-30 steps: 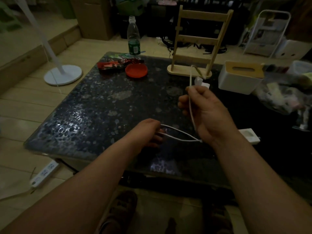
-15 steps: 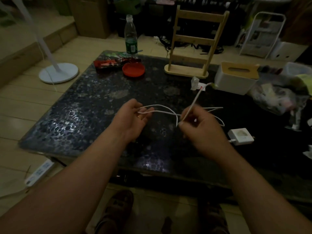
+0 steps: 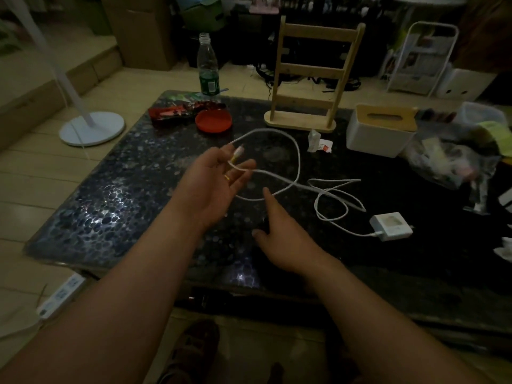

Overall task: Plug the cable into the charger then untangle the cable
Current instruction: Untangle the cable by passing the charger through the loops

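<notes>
At the far left of the frame we see the round white base of a floor stand [image 3: 92, 128] on the pale floor, and low at the left edge a white power strip [image 3: 59, 295]. The dark speckled table [image 3: 91, 206] fills the middle. Toward its upper left lie a red packet [image 3: 173, 115] and a red round lid [image 3: 213, 120], with a clear bottle [image 3: 207, 70] with a green label standing behind them.

Left of centre we hold our left hand [image 3: 213, 178] palm up, the fingers loosely curled and half open; the free end of the white cable [image 3: 299, 159] rests across the fingertips, its plug near the forefinger. We cannot tell whether the fingers pinch it or merely carry it. From there the cable sweeps up and right in a wide loop over the table, comes back down through the centre, crosses itself in a looser tangle to the right, and runs into the white charger [image 3: 392, 226], which lies flat at the right middle of the frame.

Our right hand [image 3: 285, 236] sits low in the centre, forefinger stretched toward the bottom of the loop, gripping nothing.

Behind the loop stands a wooden rack [image 3: 307, 79], then a white tissue box [image 3: 381, 131] with a wooden top, then crumpled plastic bags [image 3: 457, 153] at the far right.
</notes>
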